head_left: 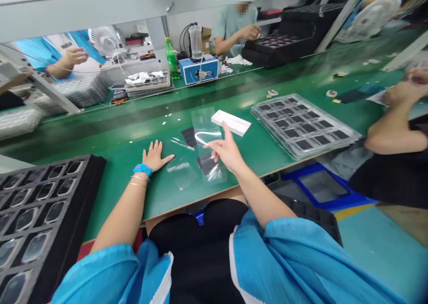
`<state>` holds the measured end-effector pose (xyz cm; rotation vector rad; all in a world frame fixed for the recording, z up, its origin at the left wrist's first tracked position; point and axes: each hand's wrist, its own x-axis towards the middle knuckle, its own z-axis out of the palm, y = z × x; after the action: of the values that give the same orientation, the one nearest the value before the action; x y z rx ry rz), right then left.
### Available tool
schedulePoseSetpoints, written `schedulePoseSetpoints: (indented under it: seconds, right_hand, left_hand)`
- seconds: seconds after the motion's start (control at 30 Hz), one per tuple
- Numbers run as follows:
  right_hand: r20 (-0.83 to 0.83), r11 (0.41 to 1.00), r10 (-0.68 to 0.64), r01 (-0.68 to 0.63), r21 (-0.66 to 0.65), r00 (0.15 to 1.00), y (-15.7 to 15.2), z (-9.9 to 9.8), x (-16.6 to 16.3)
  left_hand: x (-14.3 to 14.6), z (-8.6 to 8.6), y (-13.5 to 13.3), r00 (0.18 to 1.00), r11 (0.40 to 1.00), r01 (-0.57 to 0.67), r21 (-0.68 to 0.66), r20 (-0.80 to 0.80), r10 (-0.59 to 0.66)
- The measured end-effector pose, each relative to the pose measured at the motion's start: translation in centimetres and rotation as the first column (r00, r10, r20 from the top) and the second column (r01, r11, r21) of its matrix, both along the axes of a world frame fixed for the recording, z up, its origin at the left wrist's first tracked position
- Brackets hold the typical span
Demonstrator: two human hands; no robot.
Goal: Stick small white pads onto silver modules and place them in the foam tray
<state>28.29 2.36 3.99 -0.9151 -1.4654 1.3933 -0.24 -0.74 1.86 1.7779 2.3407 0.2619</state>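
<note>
The green bench top (117, 166) carries our work. We judge it best to handle the clear film (202, 119) lightly by its edges, limiting creases. Our left hand (154, 157) lies flat, fingers spread, gripping nothing; our right hand (227, 151) curls partly, and we cannot tell whether it pinches. The film extends under and beyond the right fingers, tweezers (182, 144) to their left, a white box (231, 122) just past them.
</note>
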Motion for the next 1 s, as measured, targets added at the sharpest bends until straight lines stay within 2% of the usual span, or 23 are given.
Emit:
schedulePoseSetpoints:
  seconds: [0.07, 0.1, 0.17, 0.2, 0.23, 0.27, 0.33, 0.37, 0.43, 0.47, 0.5, 0.57, 0.6, 0.67, 0.73, 0.77, 0.8, 0.83, 0.87, 0.9, 0.93, 0.97, 1.0]
  right_hand:
    - [0.138, 0.973, -0.139, 0.110, 0.201, 0.981, 0.2, 0.2, 2.7]
    - [0.203, 0.932, -0.227, 0.153, 0.328, 0.953, 0.2, 0.3, 3.5]
    - [0.271, 0.814, -0.379, 0.179, 0.552, 0.885, -0.4, 0.6, 4.0]
    - [0.285, 0.770, -0.398, 0.149, 0.620, 0.872, -1.0, 0.8, 3.6]
    - [0.294, 0.752, -0.364, 0.093, 0.653, 0.884, -1.7, 0.9, 2.9]
    - [0.299, 0.759, -0.273, 0.014, 0.651, 0.914, -2.7, 0.9, 1.9]
    - [0.250, 0.809, 0.009, -0.154, 0.567, 0.968, -4.9, 0.8, -0.5]
    - [0.175, 0.846, 0.139, -0.209, 0.490, 0.975, -6.0, 0.6, -1.7]
    - [-0.060, 0.935, 0.262, -0.238, 0.262, 0.963, -7.5, 0.1, -3.3]
    - [-0.165, 0.948, 0.305, -0.282, 0.147, 0.938, -7.8, -0.2, -3.5]
    - [-0.249, 0.937, 0.347, -0.345, 0.053, 0.904, -7.9, -0.5, -3.1]
    - [-0.339, 0.852, 0.479, -0.522, -0.044, 0.810, -7.6, -1.5, -0.8]
    - [-0.353, 0.790, 0.552, -0.609, -0.068, 0.755, -7.4, -2.2, 1.1]
    - [-0.363, 0.644, 0.673, -0.752, -0.140, 0.644, -7.1, -4.4, 5.8]
    - [-0.391, 0.497, 0.723, -0.822, -0.277, 0.569, -7.1, -7.9, 10.8]
    - [-0.406, 0.452, 0.713, -0.817, -0.358, 0.572, -7.2, -9.9, 13.1]
    - [-0.398, 0.445, 0.679, -0.777, -0.446, 0.617, -7.3, -12.1, 15.2]
    - [-0.355, 0.470, 0.621, -0.694, -0.545, 0.699, -7.3, -14.2, 17.1]
    - [-0.271, 0.534, 0.518, -0.555, -0.638, 0.811, -7.2, -16.2, 18.8]
    - [-0.133, 0.594, 0.391, -0.360, -0.719, 0.911, -6.7, -17.9, 20.1]
    - [0.035, 0.627, 0.290, -0.162, -0.762, 0.956, -5.9, -19.2, 21.1]
    - [0.162, 0.661, 0.225, -0.029, -0.750, 0.961, -4.7, -20.1, 21.6]
    - [0.246, 0.693, 0.198, 0.043, -0.720, 0.949, -3.1, -20.6, 21.7]
  left_hand:
    - [-0.8, -0.1, -0.1, 0.997, 0.998, 0.027, -0.057, -0.067, -0.030]
    - [-0.9, 0.1, -0.4, 0.998, 0.999, 0.024, -0.041, -0.057, -0.026]
    - [-0.6, 1.1, -1.3, 1.000, 0.999, 0.012, 0.045, 0.027, -0.014]
    - [-0.1, 1.8, -2.1, 0.993, 0.995, 0.030, 0.097, 0.110, -0.040]
    - [0.7, 2.7, -3.0, 0.972, 0.987, 0.059, 0.150, 0.215, -0.091]
    - [1.8, 3.6, -4.0, 0.930, 0.973, 0.093, 0.211, 0.331, -0.160]
    - [4.4, 5.3, -6.4, 0.779, 0.955, 0.128, 0.269, 0.568, -0.264]
    - [5.8, 6.0, -7.6, 0.721, 0.945, 0.068, 0.319, 0.639, -0.267]
    - [8.1, 6.8, -9.7, 0.651, 0.888, -0.080, 0.452, 0.698, -0.296]
    - [8.9, 6.9, -10.4, 0.619, 0.859, -0.107, 0.501, 0.710, -0.337]
    - [9.4, 6.7, -11.0, 0.593, 0.834, -0.114, 0.541, 0.710, -0.380]
    - [9.9, 5.4, -11.4, 0.573, 0.825, -0.048, 0.563, 0.692, -0.439]
    - [10.0, 4.3, -11.4, 0.599, 0.832, 0.015, 0.555, 0.661, -0.452]
    - [10.3, 1.8, -11.2, 0.728, 0.851, 0.202, 0.484, 0.507, -0.461]
    - [11.0, -0.6, -10.8, 0.826, 0.838, 0.423, 0.343, 0.233, -0.513]
    - [11.5, -1.5, -10.6, 0.834, 0.820, 0.507, 0.265, 0.088, -0.544]
    - [12.1, -2.2, -10.3, 0.821, 0.802, 0.565, 0.195, -0.034, -0.570]
    - [12.7, -2.7, -10.1, 0.800, 0.787, 0.600, 0.142, -0.124, -0.587]
    - [13.3, -2.9, -9.8, 0.783, 0.780, 0.617, 0.109, -0.188, -0.593]
    - [13.8, -3.0, -9.6, 0.773, 0.779, 0.621, 0.086, -0.235, -0.590]
    - [14.2, -3.0, -9.4, 0.769, 0.784, 0.617, 0.073, -0.270, -0.580]
    - [14.5, -2.8, -9.3, 0.766, 0.790, 0.610, 0.060, -0.300, -0.568]
    - [14.7, -2.6, -9.3, 0.763, 0.797, 0.602, 0.044, -0.323, -0.559]
